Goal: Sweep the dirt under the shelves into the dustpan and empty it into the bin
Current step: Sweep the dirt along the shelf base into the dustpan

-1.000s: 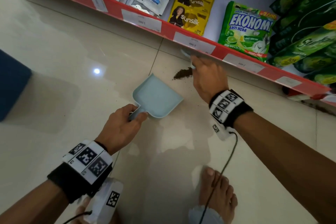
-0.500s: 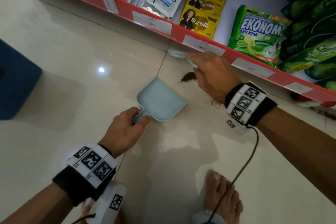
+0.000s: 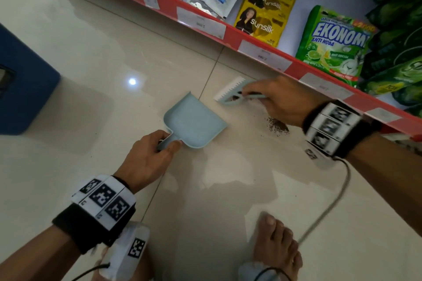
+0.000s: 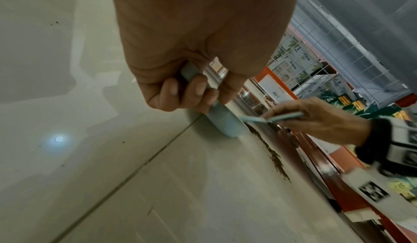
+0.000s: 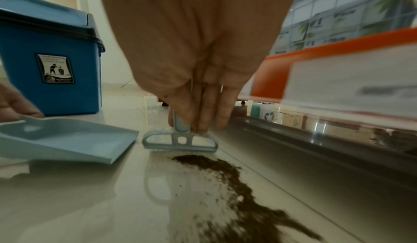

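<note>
While the left hand (image 3: pixel 146 157) grips the dustpan (image 3: pixel 194 121) mid-frame as a catcher, right-hand fingers (image 5: pixel 210 108) pinch the brush (image 3: pixel 230 93) beside the dirt (image 5: pixel 225 172).

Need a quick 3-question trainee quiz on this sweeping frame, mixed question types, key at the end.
1. True or false: the dustpan already has dirt in it.
2. Which of the hands holds the brush? A) left hand B) right hand C) neither
3. Fill in: the bin on the floor is coloured ____.

Key
1. False. The pan looks bare inside; the dirt lies on the floor tiles beside it, near the shelf edge.
2. B. The right hand grips the brush handle, while the left hand grips the dustpan handle.
3. Blue, seen in the right wrist view, with a disposal sticker on its side.
</note>
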Demonstrator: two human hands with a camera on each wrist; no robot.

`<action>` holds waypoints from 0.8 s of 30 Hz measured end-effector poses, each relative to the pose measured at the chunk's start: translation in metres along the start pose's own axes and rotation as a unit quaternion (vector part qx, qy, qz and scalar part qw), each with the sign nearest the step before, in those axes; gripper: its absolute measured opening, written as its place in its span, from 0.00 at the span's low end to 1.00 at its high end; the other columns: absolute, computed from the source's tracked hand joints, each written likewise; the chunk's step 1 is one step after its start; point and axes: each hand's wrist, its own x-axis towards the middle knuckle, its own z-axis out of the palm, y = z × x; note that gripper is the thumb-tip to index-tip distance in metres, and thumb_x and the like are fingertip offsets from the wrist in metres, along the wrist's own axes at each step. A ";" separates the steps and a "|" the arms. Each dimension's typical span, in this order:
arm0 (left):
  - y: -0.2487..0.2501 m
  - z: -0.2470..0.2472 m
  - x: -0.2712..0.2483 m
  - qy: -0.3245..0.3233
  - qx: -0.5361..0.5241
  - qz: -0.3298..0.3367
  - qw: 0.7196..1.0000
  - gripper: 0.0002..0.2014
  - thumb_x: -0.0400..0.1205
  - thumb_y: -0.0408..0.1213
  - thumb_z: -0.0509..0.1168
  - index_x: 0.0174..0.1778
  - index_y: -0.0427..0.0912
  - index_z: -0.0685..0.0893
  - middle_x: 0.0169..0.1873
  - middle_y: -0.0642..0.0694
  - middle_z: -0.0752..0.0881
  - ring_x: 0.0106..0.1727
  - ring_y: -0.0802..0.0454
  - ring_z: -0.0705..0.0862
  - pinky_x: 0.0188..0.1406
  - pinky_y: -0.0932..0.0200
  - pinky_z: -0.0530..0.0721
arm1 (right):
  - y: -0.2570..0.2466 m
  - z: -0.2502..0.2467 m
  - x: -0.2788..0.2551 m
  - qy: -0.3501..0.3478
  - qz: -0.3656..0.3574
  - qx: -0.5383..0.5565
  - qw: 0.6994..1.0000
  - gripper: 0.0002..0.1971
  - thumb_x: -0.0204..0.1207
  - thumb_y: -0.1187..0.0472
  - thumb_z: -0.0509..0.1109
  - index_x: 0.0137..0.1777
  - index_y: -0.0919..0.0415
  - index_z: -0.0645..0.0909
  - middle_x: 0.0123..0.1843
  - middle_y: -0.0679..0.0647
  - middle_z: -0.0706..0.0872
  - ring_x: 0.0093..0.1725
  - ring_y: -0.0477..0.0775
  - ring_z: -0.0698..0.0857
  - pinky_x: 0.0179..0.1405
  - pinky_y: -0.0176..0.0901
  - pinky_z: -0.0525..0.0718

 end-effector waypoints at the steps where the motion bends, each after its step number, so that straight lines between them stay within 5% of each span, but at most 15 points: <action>1: 0.000 -0.001 0.001 0.003 -0.002 0.000 1.000 0.19 0.85 0.47 0.64 0.43 0.31 0.80 0.29 0.46 0.78 0.29 0.54 0.72 0.28 0.58 0.69 | 0.005 -0.002 -0.013 -0.005 0.006 0.000 1.000 0.19 0.80 0.73 0.64 0.65 0.56 0.85 0.64 0.57 0.88 0.56 0.59 0.87 0.56 0.53 0.86; 5: 0.004 -0.002 0.002 0.010 -0.005 0.002 1.000 0.21 0.85 0.47 0.64 0.43 0.28 0.79 0.29 0.44 0.77 0.28 0.53 0.71 0.28 0.58 0.68 | 0.016 -0.017 -0.035 0.022 0.006 0.024 0.999 0.19 0.77 0.74 0.66 0.63 0.55 0.86 0.50 0.54 0.91 0.41 0.54 0.85 0.39 0.44 0.79; 7: 0.007 0.000 0.001 0.003 -0.004 0.003 1.000 0.21 0.85 0.47 0.64 0.44 0.29 0.79 0.29 0.44 0.77 0.28 0.53 0.71 0.28 0.59 0.68 | 0.014 -0.024 -0.025 0.056 -0.018 0.028 0.998 0.17 0.79 0.71 0.67 0.63 0.54 0.85 0.49 0.54 0.91 0.39 0.51 0.83 0.38 0.42 0.77; 11: 0.014 0.006 -0.001 -0.009 0.001 0.010 1.000 0.21 0.85 0.47 0.64 0.44 0.28 0.79 0.31 0.42 0.77 0.30 0.51 0.71 0.30 0.57 0.69 | 0.002 -0.017 0.017 0.089 -0.033 0.004 0.995 0.20 0.82 0.69 0.62 0.70 0.54 0.82 0.61 0.59 0.89 0.53 0.62 0.86 0.53 0.53 0.84; 17: 0.021 0.017 0.004 -0.023 -0.004 0.016 1.000 0.21 0.85 0.47 0.64 0.44 0.28 0.79 0.31 0.41 0.78 0.31 0.49 0.72 0.33 0.55 0.70 | 0.005 0.002 0.008 0.005 -0.005 -0.046 0.999 0.26 0.80 0.75 0.59 0.73 0.55 0.80 0.73 0.56 0.83 0.67 0.62 0.84 0.65 0.57 0.82; 21: 0.023 0.023 0.010 -0.032 -0.013 0.018 0.999 0.17 0.85 0.47 0.65 0.41 0.34 0.79 0.29 0.46 0.79 0.30 0.52 0.73 0.31 0.56 0.72 | 0.030 -0.008 -0.037 -0.024 0.035 -0.022 0.999 0.23 0.80 0.72 0.63 0.70 0.51 0.83 0.65 0.56 0.88 0.55 0.60 0.87 0.52 0.53 0.85; 24: 0.024 0.027 0.013 -0.039 -0.009 0.026 0.999 0.17 0.84 0.48 0.66 0.40 0.36 0.79 0.28 0.47 0.78 0.29 0.53 0.74 0.30 0.57 0.72 | 0.035 -0.018 -0.057 0.051 0.023 -0.021 0.998 0.20 0.81 0.72 0.63 0.69 0.55 0.84 0.59 0.57 0.90 0.48 0.63 0.87 0.42 0.47 0.80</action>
